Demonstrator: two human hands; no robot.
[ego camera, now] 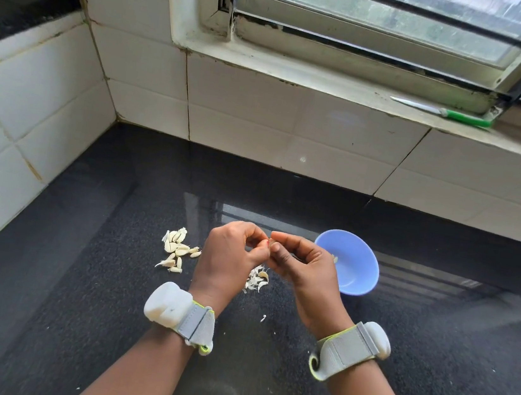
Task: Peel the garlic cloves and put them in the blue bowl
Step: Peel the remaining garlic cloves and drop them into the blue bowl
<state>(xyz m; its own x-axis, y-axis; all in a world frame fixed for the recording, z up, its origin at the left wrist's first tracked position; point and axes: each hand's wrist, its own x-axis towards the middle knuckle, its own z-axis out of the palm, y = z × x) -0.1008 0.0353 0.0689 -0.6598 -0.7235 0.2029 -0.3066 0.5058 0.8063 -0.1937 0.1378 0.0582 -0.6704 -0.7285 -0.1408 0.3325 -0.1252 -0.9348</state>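
My left hand [231,259] and my right hand [302,269] meet fingertip to fingertip above the black counter, pinched together on a small garlic clove that the fingers almost wholly hide. A pile of unpeeled garlic cloves [178,247] lies on the counter left of my left hand. Loose peels [256,281] sit on the counter below and between the hands. The blue bowl [355,269] stands just right of my right hand, partly hidden by it; a pale piece shows inside at its left wall.
White tiled walls rise at the left and back of the black counter [105,309]. A green-handled knife [446,113] lies on the window sill at the upper right. Small peel scraps [263,318] dot the counter near my wrists.
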